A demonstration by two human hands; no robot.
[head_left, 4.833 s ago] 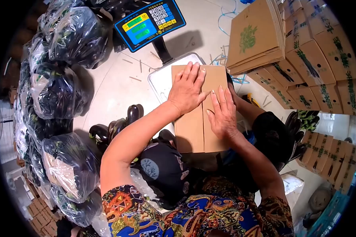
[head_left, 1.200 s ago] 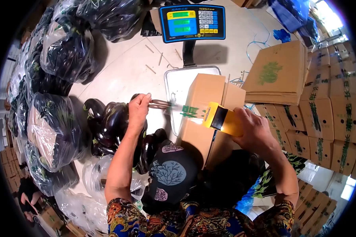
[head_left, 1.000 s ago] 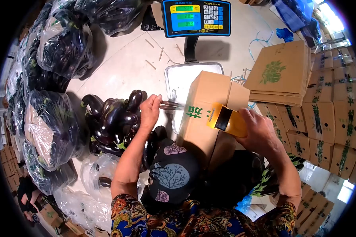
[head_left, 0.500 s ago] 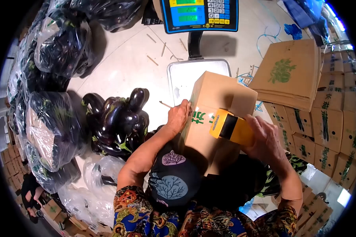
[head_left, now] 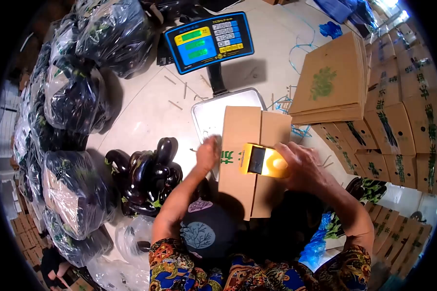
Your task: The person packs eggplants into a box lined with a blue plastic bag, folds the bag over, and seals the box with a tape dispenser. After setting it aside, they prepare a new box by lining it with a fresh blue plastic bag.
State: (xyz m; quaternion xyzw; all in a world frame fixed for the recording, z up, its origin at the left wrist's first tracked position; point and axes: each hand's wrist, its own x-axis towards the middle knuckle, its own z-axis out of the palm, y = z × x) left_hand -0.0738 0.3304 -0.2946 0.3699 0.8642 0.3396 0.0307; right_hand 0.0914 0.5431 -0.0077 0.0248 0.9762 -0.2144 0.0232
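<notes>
A brown cardboard carton [head_left: 238, 194] with green lettering stands in front of me, partly over the scale's pale platform [head_left: 204, 114]. Its top flaps meet along a seam. My right hand [head_left: 301, 165] is closed around a yellow tape dispenser [head_left: 269, 162], which sits across the seam on top of the carton. At the carton's left side is my left hand [head_left: 208, 154]; its fingers are blurred and partly hidden, so whether they touch the wall cannot be made out. A pile of glossy dark eggplants [head_left: 148, 177] lies on the floor left of that hand.
A digital scale display [head_left: 209, 41] rises behind the platform. Flattened cartons [head_left: 327, 80] lie on stacked boxes [head_left: 393, 128] at right. Plastic-wrapped bundles of eggplants [head_left: 77, 189] line the left side. Another person [head_left: 53, 266] is at the lower left edge.
My view has shifted. The carton appears turned more upright in view, and the tape dispenser has moved with my right hand across its top. My left hand has slid off the carton's upper edge.
</notes>
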